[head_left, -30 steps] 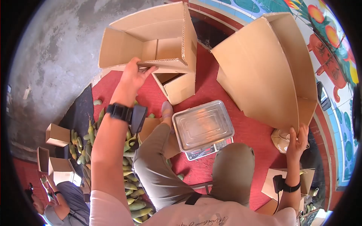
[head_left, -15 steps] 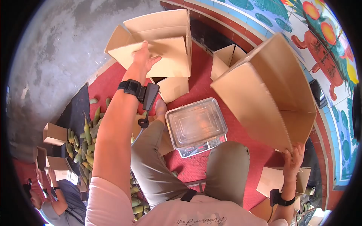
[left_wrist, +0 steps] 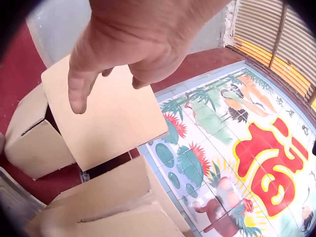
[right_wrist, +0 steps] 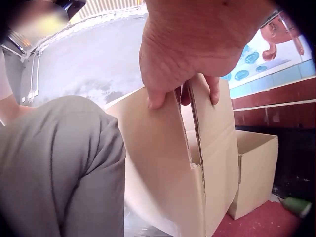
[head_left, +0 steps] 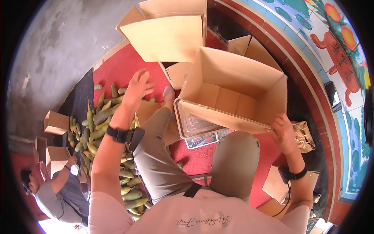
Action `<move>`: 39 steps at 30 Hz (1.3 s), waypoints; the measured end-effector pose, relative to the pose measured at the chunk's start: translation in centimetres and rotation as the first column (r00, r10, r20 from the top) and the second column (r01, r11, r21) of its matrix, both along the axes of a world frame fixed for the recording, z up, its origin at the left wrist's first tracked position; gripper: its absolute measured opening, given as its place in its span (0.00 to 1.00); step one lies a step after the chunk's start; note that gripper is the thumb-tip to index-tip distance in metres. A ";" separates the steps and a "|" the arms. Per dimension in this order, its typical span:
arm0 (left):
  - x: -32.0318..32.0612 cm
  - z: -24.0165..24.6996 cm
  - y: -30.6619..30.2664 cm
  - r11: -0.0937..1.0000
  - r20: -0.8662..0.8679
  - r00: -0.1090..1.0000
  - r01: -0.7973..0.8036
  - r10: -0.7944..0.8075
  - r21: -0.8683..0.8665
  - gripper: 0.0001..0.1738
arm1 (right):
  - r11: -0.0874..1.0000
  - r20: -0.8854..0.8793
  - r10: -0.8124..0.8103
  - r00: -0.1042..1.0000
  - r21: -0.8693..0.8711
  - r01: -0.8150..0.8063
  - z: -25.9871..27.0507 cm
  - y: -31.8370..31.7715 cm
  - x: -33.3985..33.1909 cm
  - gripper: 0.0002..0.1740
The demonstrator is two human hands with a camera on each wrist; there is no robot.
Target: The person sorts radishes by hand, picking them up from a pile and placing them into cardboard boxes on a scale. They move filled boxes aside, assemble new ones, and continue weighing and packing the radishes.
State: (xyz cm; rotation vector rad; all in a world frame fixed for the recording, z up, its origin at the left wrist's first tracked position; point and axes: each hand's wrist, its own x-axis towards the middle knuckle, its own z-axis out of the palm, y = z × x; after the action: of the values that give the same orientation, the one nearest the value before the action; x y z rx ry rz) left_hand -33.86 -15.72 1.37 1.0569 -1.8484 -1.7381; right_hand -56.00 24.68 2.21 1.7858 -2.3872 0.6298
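My right hand point(head_left: 282, 132) grips the near right corner of an open-topped cardboard carton point(head_left: 233, 111). In the right wrist view, the thumb and fingers of that hand point(right_wrist: 197, 44) lie on either side of the carton's edge point(right_wrist: 153, 148). The carton overlaps the clear-lidded metal tray point(head_left: 194, 121), which sits on a digital scale point(head_left: 200, 141) between my legs. My left hand point(head_left: 138, 87) is in the air, fingers loosely spread, holding nothing. Beyond it stands another big carton point(head_left: 167, 37) with a raised flap, on top of a smaller box point(head_left: 181, 74).
Green and yellow long vegetables point(head_left: 97, 117) lie piled at my left on dark sheeting. At far left, another person point(head_left: 58, 195) sits near small boxes point(head_left: 56, 123). More boxes stand at back right point(head_left: 253, 50) and near my right elbow point(head_left: 274, 183). A drawstring bag point(head_left: 304, 136) lies at right.
The right hand has swung its carton leftward from the right side to over the tray, opening now upward. The left hand has come away from the far carton and drawn back toward me.
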 end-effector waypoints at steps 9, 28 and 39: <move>11.8 -1.7 6.1 0.823 0.074 0.992 -0.042 0.102 -0.567 0.19 | 0.940 0.060 0.328 0.943 0.084 -0.332 -4.1 -7.0 -1.0 0.11; 20.5 -3.9 14.3 0.791 0.138 0.962 -0.107 0.235 -0.603 0.18 | 0.948 -0.137 0.294 0.946 0.172 -0.269 -5.1 -11.4 1.5 0.18; 26.4 -4.3 17.0 0.757 0.117 0.910 -0.254 0.397 -0.602 0.18 | 0.915 0.177 0.379 0.909 0.076 -0.396 -8.7 -12.7 2.4 0.11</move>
State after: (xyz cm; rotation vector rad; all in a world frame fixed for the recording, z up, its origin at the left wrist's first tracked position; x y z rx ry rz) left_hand -7.51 1.31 -2.96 1.2623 -1.9855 -0.7837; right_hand -53.58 12.00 -6.53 2.3752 -2.2072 0.7143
